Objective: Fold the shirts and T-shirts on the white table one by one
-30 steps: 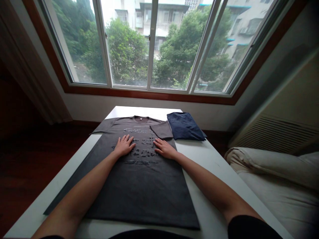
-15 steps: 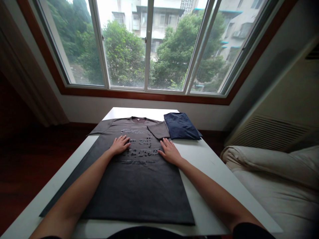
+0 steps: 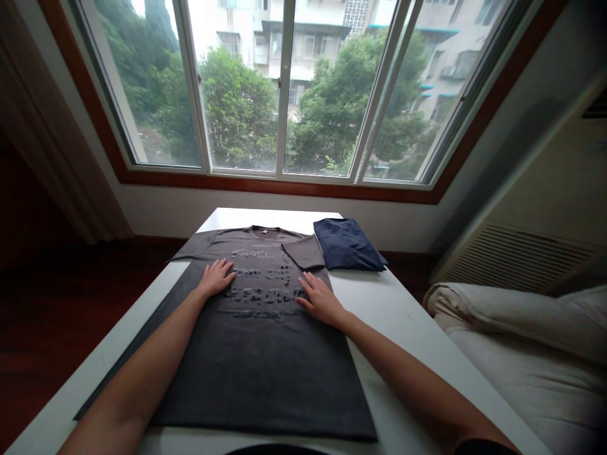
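A dark grey T-shirt with black lettering on its chest lies spread front side up, its collar toward the window. My left hand rests on the left part of the chest, fingers apart and flat on the cloth. On the right part of the chest, beside the print, my right hand lies flat with its fingers out. The shirt's right-hand sleeve is turned inward over the body, while the left-hand sleeve points outward to the table's edge. My left forearm covers part of the shirt's left side.
Beneath the shirt is a white table. A folded navy garment lies at its far right corner, touching the grey sleeve. To the right is a pale cushioned seat. A wide window stands beyond the table.
My left hand has slid a little to the left across the shirt, uncovering more of the lettering. My right hand has come slightly nearer to me. The camera view has tilted a bit.
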`<act>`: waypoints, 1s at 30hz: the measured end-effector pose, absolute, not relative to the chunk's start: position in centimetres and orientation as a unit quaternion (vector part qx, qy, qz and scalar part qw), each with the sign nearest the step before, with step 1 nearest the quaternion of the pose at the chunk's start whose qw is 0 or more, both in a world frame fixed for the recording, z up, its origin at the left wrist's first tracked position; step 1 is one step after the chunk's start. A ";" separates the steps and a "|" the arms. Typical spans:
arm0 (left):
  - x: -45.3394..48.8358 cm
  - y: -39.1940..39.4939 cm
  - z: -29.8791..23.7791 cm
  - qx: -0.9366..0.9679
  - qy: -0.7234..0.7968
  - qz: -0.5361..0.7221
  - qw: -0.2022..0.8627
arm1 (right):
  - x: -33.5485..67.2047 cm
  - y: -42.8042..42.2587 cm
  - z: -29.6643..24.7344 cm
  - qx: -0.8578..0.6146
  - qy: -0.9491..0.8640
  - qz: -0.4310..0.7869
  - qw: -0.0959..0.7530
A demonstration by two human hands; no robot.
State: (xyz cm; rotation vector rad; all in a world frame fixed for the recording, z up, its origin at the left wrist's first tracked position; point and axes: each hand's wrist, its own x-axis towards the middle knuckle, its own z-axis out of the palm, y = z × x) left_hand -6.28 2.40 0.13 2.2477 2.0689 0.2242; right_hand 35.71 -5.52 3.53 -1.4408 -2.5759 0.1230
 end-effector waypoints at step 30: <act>-6.9 3.0 -1.0 0.732 0.674 0.088 0.033 | 35.9 -3.9 2.3 -0.591 -0.800 0.030 0.095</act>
